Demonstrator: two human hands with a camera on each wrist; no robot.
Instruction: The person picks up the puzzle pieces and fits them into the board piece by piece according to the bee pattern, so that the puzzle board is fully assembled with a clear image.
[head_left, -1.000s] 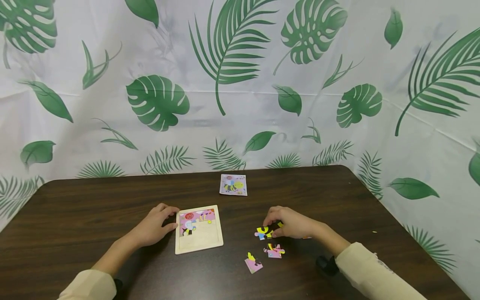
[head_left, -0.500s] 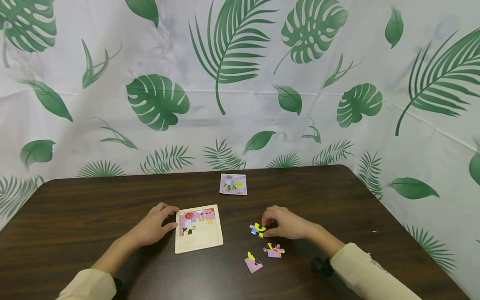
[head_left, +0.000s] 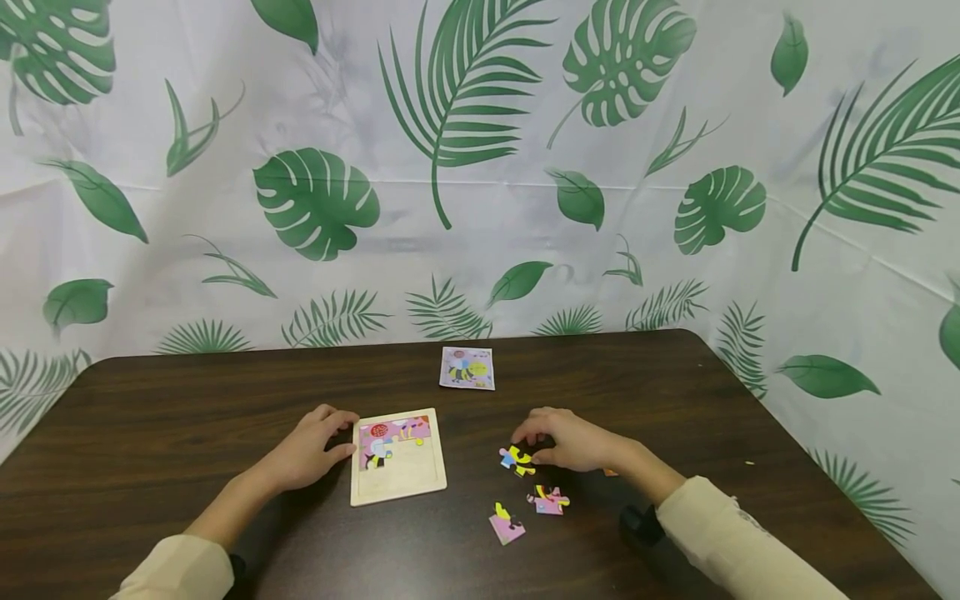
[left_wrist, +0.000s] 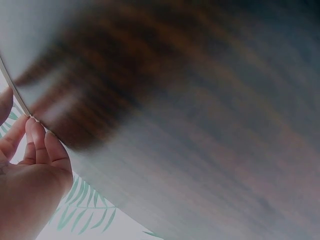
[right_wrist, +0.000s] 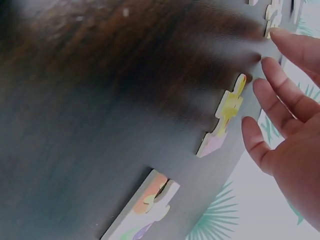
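In the head view, my left hand [head_left: 311,450] rests at the left edge of a square wooden puzzle board [head_left: 397,483]; index finger and thumb touch its rim. A pink, partly assembled bee picture fills the board's upper and left parts. My right hand [head_left: 577,440] hovers low over the table, fingers bent and spread. Its thumb and fingertips are at a yellow and blue puzzle piece [head_left: 516,458], without a visible grip. In the right wrist view, a yellow and pink piece [right_wrist: 227,115] lies below the fingers, and an orange-cornered piece [right_wrist: 145,205] lies nearer the wrist.
Two more pieces lie closer to me: a pink and yellow piece [head_left: 507,525] and a pink piece with yellow and black marks [head_left: 549,501]. A square bee picture card [head_left: 467,368] lies farther back on the dark wooden table [head_left: 225,400]. Leaf-print cloth hangs behind.
My right hand first slid the yellow and blue piece left, away from other pieces. Since then its fingers have spread and lifted slightly off that piece. My left hand and the board have stayed put.
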